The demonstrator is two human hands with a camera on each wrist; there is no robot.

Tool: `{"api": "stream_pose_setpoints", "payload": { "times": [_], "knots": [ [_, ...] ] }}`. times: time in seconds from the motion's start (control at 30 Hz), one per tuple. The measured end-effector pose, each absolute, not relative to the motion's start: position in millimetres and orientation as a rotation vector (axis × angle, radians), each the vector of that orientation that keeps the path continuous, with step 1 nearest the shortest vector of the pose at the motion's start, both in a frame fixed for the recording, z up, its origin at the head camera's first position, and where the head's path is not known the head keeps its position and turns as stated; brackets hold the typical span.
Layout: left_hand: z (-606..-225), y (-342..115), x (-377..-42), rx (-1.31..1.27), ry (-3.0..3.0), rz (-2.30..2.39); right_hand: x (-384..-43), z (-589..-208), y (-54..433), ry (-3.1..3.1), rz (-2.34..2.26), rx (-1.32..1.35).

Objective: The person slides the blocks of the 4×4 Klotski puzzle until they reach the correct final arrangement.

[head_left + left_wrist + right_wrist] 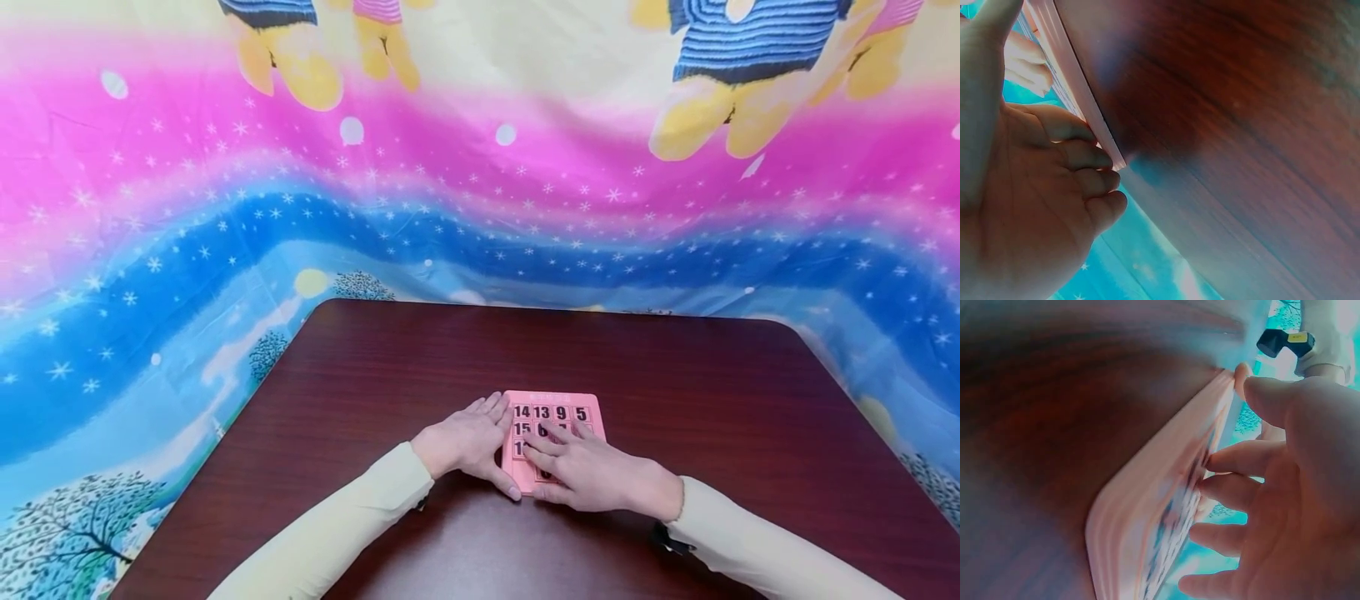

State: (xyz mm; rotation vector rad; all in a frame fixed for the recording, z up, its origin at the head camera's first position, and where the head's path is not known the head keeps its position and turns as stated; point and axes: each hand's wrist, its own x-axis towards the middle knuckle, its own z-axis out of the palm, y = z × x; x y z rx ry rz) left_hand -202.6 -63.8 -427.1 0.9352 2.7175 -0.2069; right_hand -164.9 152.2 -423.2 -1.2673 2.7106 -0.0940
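A pink sliding number puzzle (517, 475) lies flat on the dark wooden table, its black-on-pink tiles reading 14, 13, 9 and 5 along the far row. My left hand (467, 440) rests along the puzzle's left side, fingertips at the rim and thumb by the near left corner. In the left wrist view those fingers (1100, 181) bend slightly against the pink edge. Over the lower right of the board spreads my right hand (588, 471), its fingertips on the tiles. Its fingers (1229, 490) look apart and nearly straight in the right wrist view. Several tiles are hidden beneath this hand.
The brown table (390, 358) has rounded far corners. Behind and beside it hangs a colourful cloth (480, 183) with snowflakes, trees and bears. Pale sleeves cover both arms, and a black wrist strap (670, 540) shows at the right cuff.
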Motion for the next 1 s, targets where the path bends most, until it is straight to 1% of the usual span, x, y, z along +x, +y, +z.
{"api": "stream_pose_setpoints", "payload": {
  "times": [0.3,0.73,0.87,1.0],
  "knots": [
    [-427,-63,-204,0.922,2.717,-0.204,-160,-425,153,2.692,-0.087,-1.28],
    [-428,-63,-202,0.931,2.727,-0.203,-136,-424,156,2.701,-0.016,-1.397],
    [-427,-63,-202,0.929,2.725,-0.205,-137,-424,158,2.695,-0.019,-1.396],
    [-426,-64,-202,0.927,2.721,-0.19,-145,-420,159,2.689,-0.064,-1.342]
  ]
}}
